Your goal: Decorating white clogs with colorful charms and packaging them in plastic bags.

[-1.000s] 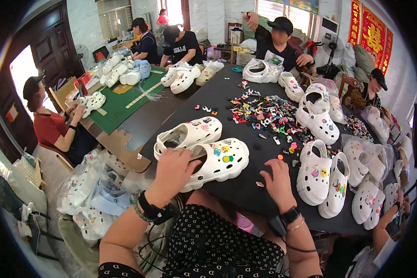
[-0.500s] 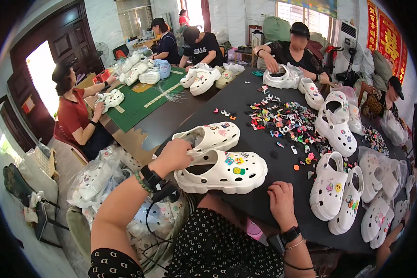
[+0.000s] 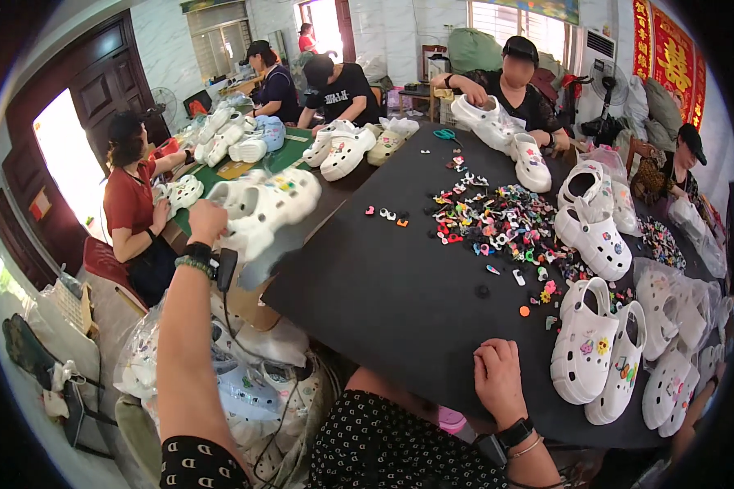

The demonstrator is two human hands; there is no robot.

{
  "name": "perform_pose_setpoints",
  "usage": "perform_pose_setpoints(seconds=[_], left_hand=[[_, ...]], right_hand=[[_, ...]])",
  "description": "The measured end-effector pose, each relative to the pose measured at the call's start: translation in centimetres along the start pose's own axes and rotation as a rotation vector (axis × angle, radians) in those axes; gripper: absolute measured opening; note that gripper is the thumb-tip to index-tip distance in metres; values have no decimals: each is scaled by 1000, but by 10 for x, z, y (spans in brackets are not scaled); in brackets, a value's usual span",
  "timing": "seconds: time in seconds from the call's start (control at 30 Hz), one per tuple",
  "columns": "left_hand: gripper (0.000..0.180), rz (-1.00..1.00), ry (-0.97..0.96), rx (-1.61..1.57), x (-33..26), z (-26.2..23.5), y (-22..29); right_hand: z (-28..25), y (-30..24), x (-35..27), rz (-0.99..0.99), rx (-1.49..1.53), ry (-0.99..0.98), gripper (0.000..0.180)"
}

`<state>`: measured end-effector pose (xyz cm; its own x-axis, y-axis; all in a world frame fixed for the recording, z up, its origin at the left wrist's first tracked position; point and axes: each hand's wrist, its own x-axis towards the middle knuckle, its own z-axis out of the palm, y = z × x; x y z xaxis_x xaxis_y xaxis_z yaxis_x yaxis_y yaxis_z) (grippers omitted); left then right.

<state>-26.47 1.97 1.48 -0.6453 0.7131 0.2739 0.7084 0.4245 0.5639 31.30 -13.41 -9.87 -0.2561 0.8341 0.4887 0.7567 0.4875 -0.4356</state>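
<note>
A pair of white clogs (image 3: 276,202) with colourful charms hangs from my left hand (image 3: 207,220), whose fingers are closed round the heel end. Motion blurs the clogs, which are lifted over the gap left of the black table (image 3: 367,285). On the near edge of that table rests my right hand (image 3: 500,376), its fingers loosely curled and nothing seen in them. To its right stands another pair of decorated white clogs (image 3: 583,346). Beyond my right hand lies a pile of small colourful shoe charms (image 3: 497,216).
Bagged clogs (image 3: 245,391) fill a sack below my left arm. More white clogs (image 3: 597,236) line the table's right side. A green mat (image 3: 289,151) covers a table at the far left, where a person in red (image 3: 130,200) sits. Across from me a person handles clogs (image 3: 485,118).
My left hand has raised the white clogs off the black table and swung them left and away from me. My right hand stays at the edge. The person opposite has lifted a clog.
</note>
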Motion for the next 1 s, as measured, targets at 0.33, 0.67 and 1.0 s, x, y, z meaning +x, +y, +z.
perform_pose_setpoints(seconds=[0.33, 0.67, 1.0], left_hand=[[25, 307, -35, -124, -27, 66, 60], [38, 1406, -441, -326, -297, 91, 340], [86, 1604, -1010, -328, -469, 152, 442]], right_hand=[[7, 16, 0, -42, 1, 81, 11], [9, 28, -13, -3, -4, 78, 11], [39, 32, -17, -23, 65, 261, 19]])
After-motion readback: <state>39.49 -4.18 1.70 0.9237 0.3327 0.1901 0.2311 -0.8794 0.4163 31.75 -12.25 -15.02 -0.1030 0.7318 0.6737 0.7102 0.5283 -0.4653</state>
